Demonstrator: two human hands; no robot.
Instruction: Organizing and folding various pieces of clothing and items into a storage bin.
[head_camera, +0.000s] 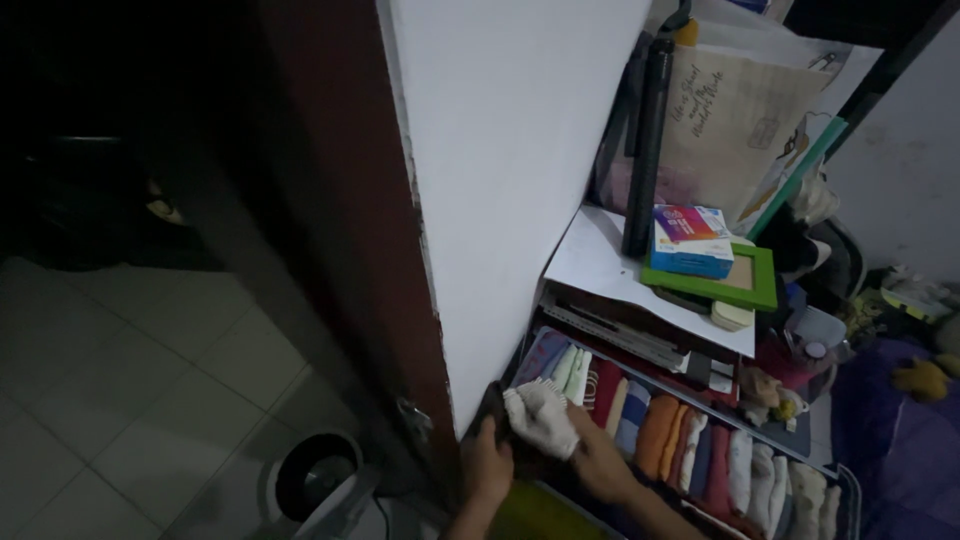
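Presently: folded cream cloth (541, 415), knitted, held at the near-left end of the open drawer (845, 480). Right hand (600, 460) grips it from the right, fingers closed over its lower edge; left hand (487, 462) touches its left side, fingers curled, grip partly hidden. Cloth's long axis runs up-left to down-right, just above both hands. Drawer contents: a row of rolled garments (700, 450), upright, blue, red, orange, white, running rightward from the cloth. Above the drawer: white surface (590, 262) bearing a green frame (755, 285) and a colourful box (690, 240).
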